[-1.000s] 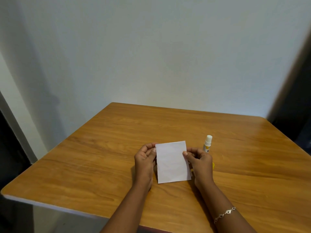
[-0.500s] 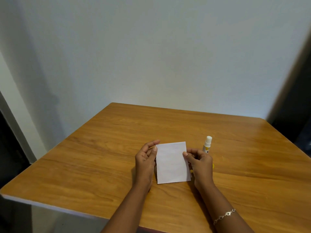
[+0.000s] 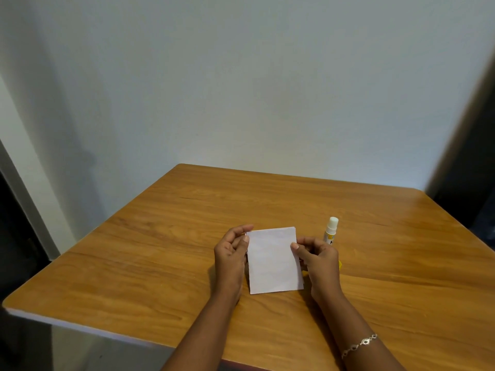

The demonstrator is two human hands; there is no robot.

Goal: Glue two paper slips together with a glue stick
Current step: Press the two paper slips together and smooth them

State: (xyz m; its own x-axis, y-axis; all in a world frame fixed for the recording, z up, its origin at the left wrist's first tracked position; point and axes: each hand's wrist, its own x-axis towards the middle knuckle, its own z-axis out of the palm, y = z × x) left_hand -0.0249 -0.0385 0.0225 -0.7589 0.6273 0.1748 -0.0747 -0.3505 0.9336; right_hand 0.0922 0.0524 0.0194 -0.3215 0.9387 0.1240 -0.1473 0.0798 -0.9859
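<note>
Gluing job nears its close: my left hand (image 3: 230, 253) and right hand (image 3: 318, 255) hold the paper slips (image 3: 273, 261) between them, low over the wooden table (image 3: 160, 263). My left thumb lies on the sheet's left edge near the far corner, with the other fingers curled behind it. My right thumb clamps the opposite edge the same way. Both hands are pinching the paper, not resting on it.

From here the slips read as one white rectangle. Only a thin second edge at the far corner, just past my right thumb, suggests two sheets stacked and nearly squared up. Whether glue lies between them I cannot tell; no wet patch shows on the face turned up to me.

Just beyond my right knuckles the glue stick (image 3: 331, 231) stands upright on the table, apart from my fingers, its white tip bare. A sliver of yellow, probably its cap (image 3: 340, 264), peeks out on the outer side of my right hand. A bracelet (image 3: 360, 344) sits on my right wrist.

My reading is that the spreading is likely done and the slips are being lined up. What remains is to press them flat so the bond takes, and then to cap the stick.
</note>
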